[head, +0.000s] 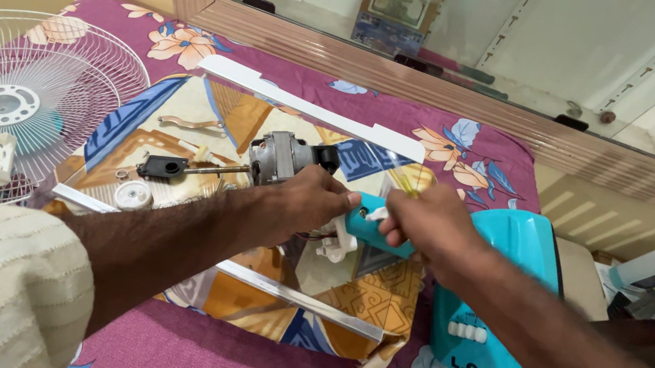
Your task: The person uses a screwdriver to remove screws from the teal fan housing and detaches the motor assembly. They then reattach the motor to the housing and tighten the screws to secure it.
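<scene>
Head view. The left hand (pixel 312 199) closes around one end of a turquoise fan neck piece (pixel 368 231), fingers wrapped tight so that the part is steadied above the patterned cloth (pixel 228 354). The right hand (pixel 427 223) meets it from the other side, fingers pinched narrow on a slim yellowish tool (pixel 406 183) at the same piece; what the tip does is hidden by the fingers. Just behind the left hand lies the grey fan motor (pixel 278 158) with its shaft pointing left toward a black knob (pixel 163 167), apparently parked within easy reach. The turquoise fan base (pixel 501 311) stands to the right, under the right forearm. A white wire fan guard (pixel 32 95) and a white round cap (pixel 134 195) lie well to the left, apart from the work. A white strip (pixel 313 109) lies along the far edge, below the mirror frame (pixel 366 62).
</scene>
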The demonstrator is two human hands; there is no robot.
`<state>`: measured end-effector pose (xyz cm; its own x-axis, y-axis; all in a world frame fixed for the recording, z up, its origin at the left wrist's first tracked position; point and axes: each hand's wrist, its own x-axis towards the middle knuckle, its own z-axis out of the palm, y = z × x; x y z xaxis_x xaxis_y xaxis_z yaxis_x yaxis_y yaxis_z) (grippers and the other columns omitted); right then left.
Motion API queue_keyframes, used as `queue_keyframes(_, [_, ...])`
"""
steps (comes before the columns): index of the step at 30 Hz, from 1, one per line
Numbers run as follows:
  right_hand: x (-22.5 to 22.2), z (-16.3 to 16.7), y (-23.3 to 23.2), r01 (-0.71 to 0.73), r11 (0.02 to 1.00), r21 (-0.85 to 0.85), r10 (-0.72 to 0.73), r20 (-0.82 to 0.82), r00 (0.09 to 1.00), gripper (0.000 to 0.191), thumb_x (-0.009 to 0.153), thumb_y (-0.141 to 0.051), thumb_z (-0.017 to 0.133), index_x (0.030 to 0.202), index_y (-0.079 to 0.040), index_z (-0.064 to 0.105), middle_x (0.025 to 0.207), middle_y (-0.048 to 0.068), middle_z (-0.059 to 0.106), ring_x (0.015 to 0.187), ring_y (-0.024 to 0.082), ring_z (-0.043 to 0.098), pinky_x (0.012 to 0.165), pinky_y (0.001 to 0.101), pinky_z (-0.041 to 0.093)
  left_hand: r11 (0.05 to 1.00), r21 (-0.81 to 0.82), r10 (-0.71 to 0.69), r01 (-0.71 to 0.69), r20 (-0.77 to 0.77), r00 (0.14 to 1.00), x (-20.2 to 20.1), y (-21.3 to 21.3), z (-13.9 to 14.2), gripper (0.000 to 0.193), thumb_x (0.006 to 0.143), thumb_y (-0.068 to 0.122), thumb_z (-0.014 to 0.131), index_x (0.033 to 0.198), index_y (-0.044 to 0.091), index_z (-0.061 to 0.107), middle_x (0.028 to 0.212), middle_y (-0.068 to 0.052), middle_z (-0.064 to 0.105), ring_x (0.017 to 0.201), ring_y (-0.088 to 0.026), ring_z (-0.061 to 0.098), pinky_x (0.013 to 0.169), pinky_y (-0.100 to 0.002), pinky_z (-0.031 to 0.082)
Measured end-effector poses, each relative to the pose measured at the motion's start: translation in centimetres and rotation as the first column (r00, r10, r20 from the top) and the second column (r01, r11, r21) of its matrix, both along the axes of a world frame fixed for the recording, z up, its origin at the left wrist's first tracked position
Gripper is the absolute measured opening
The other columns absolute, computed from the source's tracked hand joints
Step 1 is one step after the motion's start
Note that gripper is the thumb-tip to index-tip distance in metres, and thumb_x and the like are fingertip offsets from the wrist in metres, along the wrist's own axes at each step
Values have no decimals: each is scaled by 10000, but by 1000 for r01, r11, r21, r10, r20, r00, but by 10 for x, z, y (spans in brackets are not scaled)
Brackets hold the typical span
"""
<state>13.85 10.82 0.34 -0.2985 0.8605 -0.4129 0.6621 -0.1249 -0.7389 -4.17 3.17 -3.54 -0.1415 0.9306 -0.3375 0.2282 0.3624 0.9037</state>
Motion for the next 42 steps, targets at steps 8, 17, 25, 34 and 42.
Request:
queue_keyframes(8, [26,16,-21,-333,627,704,278,197,940,387,839,-388,745,912,-9,714,730,133,733,595,246,698,547,402,554,999,-13,32,-32,-41,999,-1,-6,5,562,978,460,630,1289,-7,608,1218,-227,670,1151,-303,638,1000,-452,518])
queue_keyframes(17, [0,52,-46,-467,644,606,229,429,874,382,748,-338,778,795,39,736,633,216,697,559,305,725,572,451,582,999,-24,36,-35,40,999,2,4,0,491,946,398,635,1211,-8,710,1148,-192,748,1104,-296,681,978,-457,539])
queue_keyframes(25, [14,54,-33,-629,505,592,522,370,768,299,833,-170,716,1111,-60,702,865,157,761,797,265,758,745,448,568,958,82,-274,276,-34,961,-6,-29,31,944,788,359,838,1489,-27,338,1275,-237,619,1252,-335,628,1066,-417,508])
queue_keyframes(34, [25,54,-18,-650,556,519,584,313,749,333,769,85,647,958,-133,812,964,42,701,967,215,735,842,354,613,970,53,-221,238,-222,950,12,-26,46,994,654,228,850,1498,38,361,1196,-171,709,1093,-272,711,950,-339,576])
queue_keyframes(42, [30,55,-24,-577,304,758,598,319,735,318,750,-158,823,1061,-98,794,1053,87,758,937,257,728,799,398,570,956,95,-263,277,-134,955,1,-33,51,825,671,193,808,1411,15,490,1188,-173,701,1142,-280,678,992,-379,538])
